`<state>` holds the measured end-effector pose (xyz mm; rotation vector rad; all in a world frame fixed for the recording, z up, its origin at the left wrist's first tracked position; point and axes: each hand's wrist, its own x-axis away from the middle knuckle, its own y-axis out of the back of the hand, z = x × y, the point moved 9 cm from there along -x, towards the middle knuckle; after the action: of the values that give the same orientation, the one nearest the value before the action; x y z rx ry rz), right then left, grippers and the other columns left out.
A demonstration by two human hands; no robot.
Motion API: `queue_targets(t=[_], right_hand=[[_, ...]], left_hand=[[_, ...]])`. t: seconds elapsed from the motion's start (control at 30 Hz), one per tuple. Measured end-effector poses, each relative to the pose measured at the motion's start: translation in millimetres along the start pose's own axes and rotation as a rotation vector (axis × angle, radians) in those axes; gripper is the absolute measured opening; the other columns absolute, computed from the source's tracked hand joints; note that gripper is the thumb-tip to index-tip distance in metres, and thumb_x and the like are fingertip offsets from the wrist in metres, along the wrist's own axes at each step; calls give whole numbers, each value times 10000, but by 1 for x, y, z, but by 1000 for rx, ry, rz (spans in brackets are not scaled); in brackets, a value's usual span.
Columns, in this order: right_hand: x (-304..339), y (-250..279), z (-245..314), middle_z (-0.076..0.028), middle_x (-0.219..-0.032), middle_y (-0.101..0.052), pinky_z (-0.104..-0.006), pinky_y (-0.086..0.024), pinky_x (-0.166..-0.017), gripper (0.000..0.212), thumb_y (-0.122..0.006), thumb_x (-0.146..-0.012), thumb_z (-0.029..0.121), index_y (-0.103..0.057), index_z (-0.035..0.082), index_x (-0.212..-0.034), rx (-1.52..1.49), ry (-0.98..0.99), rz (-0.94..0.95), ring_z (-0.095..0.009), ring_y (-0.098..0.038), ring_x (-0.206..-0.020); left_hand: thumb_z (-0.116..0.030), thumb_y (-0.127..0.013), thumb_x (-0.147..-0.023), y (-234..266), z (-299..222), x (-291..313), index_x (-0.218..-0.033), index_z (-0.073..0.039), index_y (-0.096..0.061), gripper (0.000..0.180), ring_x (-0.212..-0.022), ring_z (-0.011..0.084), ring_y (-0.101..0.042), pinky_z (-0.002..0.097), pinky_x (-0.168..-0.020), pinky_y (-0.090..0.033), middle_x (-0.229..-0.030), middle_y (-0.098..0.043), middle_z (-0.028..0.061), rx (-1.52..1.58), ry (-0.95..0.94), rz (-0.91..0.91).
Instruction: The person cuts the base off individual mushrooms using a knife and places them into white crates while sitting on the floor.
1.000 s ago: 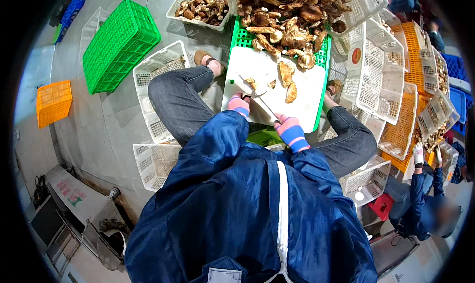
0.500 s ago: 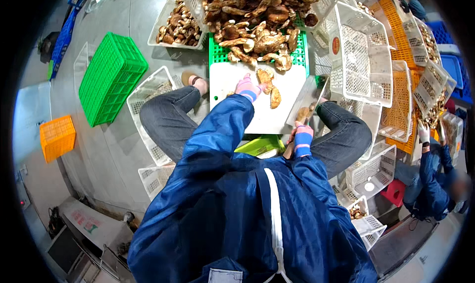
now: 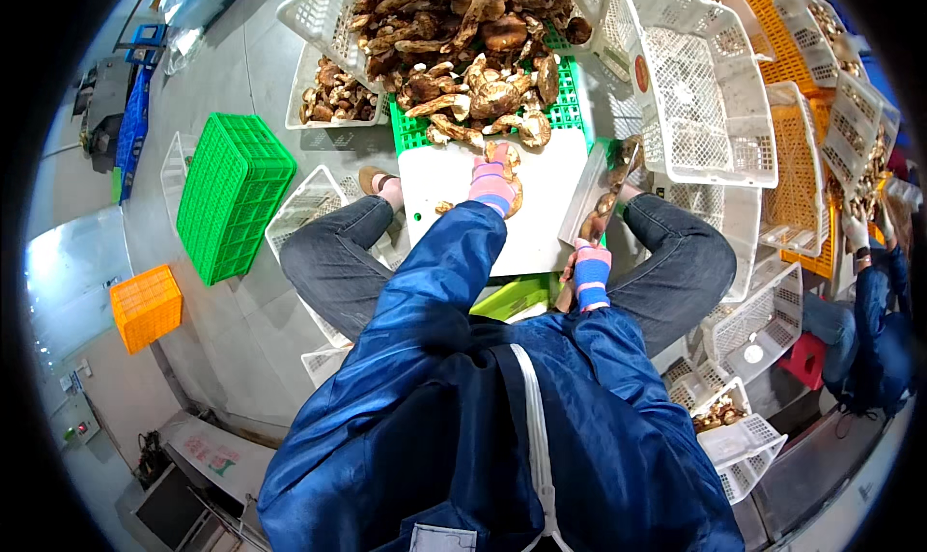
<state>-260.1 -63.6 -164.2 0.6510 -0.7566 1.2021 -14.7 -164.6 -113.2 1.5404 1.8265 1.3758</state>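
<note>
I sit with a white cutting board [image 3: 541,233] across my knees. Behind it, a heap of brown mushrooms [image 3: 463,30] lies on a green crate [image 3: 410,132]. My left hand [image 3: 491,183], in a pink and blue striped glove, reaches to the board's far edge and closes on a mushroom [image 3: 509,156] there. My right hand [image 3: 590,270], gloved the same way, is at the board's right edge. It holds a brown mushroom piece [image 3: 592,226] over a narrow white basket [image 3: 584,190] that holds more mushroom pieces.
A green crate [image 3: 232,195] and an orange crate [image 3: 145,306] stand on the floor to my left. White baskets [image 3: 700,88] and orange baskets [image 3: 801,175] crowd the right. One white basket [image 3: 333,93] holds mushrooms. Another person in blue [image 3: 874,311] works at far right.
My left hand has reached farther forward, from the middle of the board to a mushroom at the heap's edge. My right hand has moved off the board to its right edge.
</note>
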Motion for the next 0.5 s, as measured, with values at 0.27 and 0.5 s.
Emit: queue_targets(t=[0.27,0.5], right_hand=[[7,-9,9,-78,-391,-413,-349,-338,-240,195,-471,-720,142,-415,71,-547,-47,27,20,-218,-393,-264],[-1,-5,2,-98,-372,-387,-376,-352,-260,259,-438,-725,157,-385,64,-489,-2,52,36,-235,-377,-256]], left_hand=[[-90,-644,-544,4,31,3,-1132,-116,-367,651,-912,289,-460,313,-817,-372,-998,-456,173,321,-36,-23],[-354,-728,-469,-2,-23,17,-1274,-191,-69,1053,-1105,395,-273,409,-922,-260,-1248,-170,218,-150,157,119]])
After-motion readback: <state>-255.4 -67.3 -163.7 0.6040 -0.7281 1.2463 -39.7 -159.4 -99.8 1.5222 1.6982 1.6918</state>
